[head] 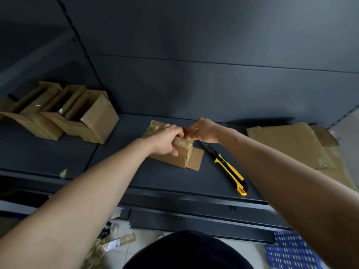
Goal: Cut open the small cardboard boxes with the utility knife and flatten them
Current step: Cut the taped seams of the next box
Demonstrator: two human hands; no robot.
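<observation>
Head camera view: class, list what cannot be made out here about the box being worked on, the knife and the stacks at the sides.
- Box: top seam hidden by left hand and right hand; cut or not, unclear.
- Utility knife: blade tip hidden under the right hand.
- Unopened boxes: the count is unclear, as they overlap in dim light.
- Flattened cardboard: its lower part is covered by the right forearm.
</observation>
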